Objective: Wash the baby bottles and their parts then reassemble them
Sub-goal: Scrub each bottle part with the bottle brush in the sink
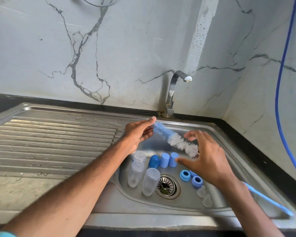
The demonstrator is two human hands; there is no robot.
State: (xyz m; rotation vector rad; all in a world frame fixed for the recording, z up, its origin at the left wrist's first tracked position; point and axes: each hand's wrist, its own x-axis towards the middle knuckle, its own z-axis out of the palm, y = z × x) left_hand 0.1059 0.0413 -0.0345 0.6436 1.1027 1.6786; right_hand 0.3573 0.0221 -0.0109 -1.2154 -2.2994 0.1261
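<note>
Head view: sink basin (183,200) holds three clear bottles (150,181) left, blue caps (164,160) behind, rings (184,175) and nipples (201,191) right of the drain (166,185). Above, the left hand (137,132) pinches the bottle brush (171,137) tip; whether the right hand (210,159) grips it is unclear.

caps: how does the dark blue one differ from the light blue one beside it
The dark cap is deeper blue with a domed top; the light cap is paler with a flat top and straighter sides. Both stand closed end up in the sink.
</note>
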